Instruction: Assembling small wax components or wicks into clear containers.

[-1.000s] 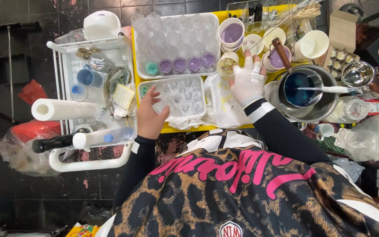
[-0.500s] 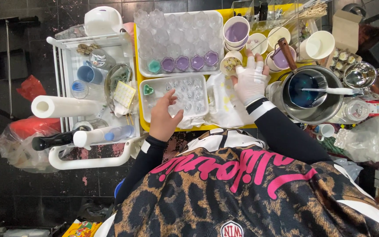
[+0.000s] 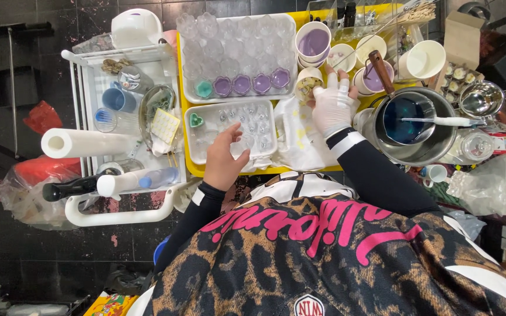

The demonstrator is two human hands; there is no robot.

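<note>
I see my bare left hand (image 3: 225,159), fingers spread, resting on the white tray of clear moulds (image 3: 197,140); my white-gloved right hand (image 3: 333,105) grips a speckled paper cup (image 3: 308,82).

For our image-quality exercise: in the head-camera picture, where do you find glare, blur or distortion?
Head view: even light; glare glints on the steel pot rim and clear moulds in the white tray; left hand slightly soft; gloved right hand sharp; wide lens bends edges.

A brown cardboard box (image 3: 462,36) stands open at the surface's far right corner, with an egg-style carton (image 3: 459,72) of small round items just before it. Clear plastic bags (image 3: 487,186) lie crumpled by the right edge.
</note>
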